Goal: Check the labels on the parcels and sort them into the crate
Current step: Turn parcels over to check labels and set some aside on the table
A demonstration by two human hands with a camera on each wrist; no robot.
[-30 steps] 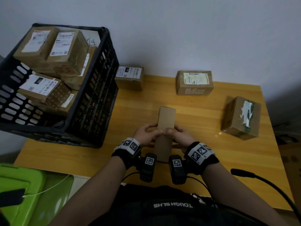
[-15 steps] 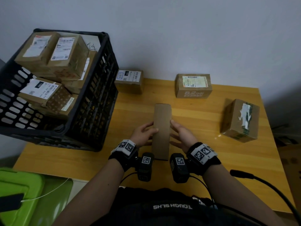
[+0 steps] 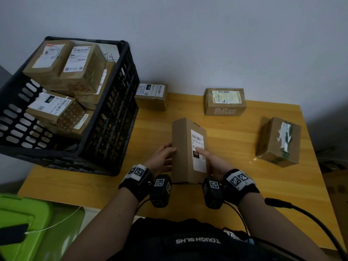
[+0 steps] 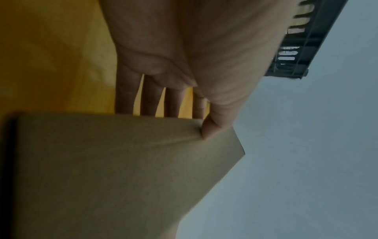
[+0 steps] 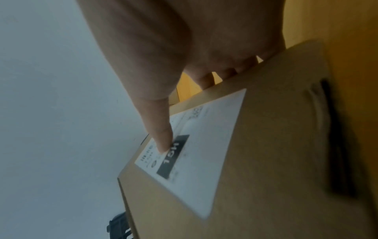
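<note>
I hold a tall brown parcel (image 3: 183,153) over the wooden table (image 3: 235,185), its white label (image 3: 198,149) facing up. My left hand (image 3: 162,157) grips its left side, thumb (image 4: 212,129) on the top edge and fingers (image 4: 149,98) behind. My right hand (image 3: 211,162) holds the right side, thumb (image 5: 161,137) pressed on the label (image 5: 204,153) beside the black "15H" mark. The black crate (image 3: 105,129), tilted at the left, holds several labelled parcels. Three more parcels lie on the table: one (image 3: 151,96) by the crate, one (image 3: 225,101) at the back, one (image 3: 278,142) on the right.
A grey wall stands right behind the table. A green plastic bin (image 3: 22,223) with a phone (image 3: 13,234) and a white cable sits low at the left. A black cable (image 3: 301,213) runs past my right forearm. The table's right edge is close to the right-hand parcel.
The parcel has been turned from its plain narrow side to its labelled face. My right thumb has come to rest on the label, and my left hand has shifted to the left side.
</note>
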